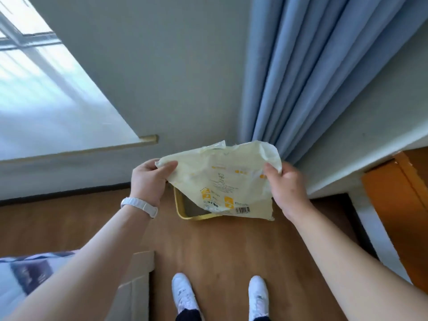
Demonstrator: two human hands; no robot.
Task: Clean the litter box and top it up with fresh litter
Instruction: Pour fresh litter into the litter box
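A pale yellow litter bag point(222, 181), flat and crumpled with yellow print and a barcode, hangs in the air between my hands. My left hand point(148, 179) grips its left top corner. My right hand point(286, 186) pinches its right top corner. Below the bag, on the wooden floor by the wall, stands the yellow-rimmed litter box point(179, 210). Only its near left corner shows, with grey litter inside; the bag hides the rest.
A blue curtain point(312, 77) hangs in the corner behind the box. A cardboard box point(136, 283) sits at my left foot, with patterned bedding point(27, 272) beside it. An orange door point(398, 214) is at the right. My white shoes point(183, 295) stand on bare floor.
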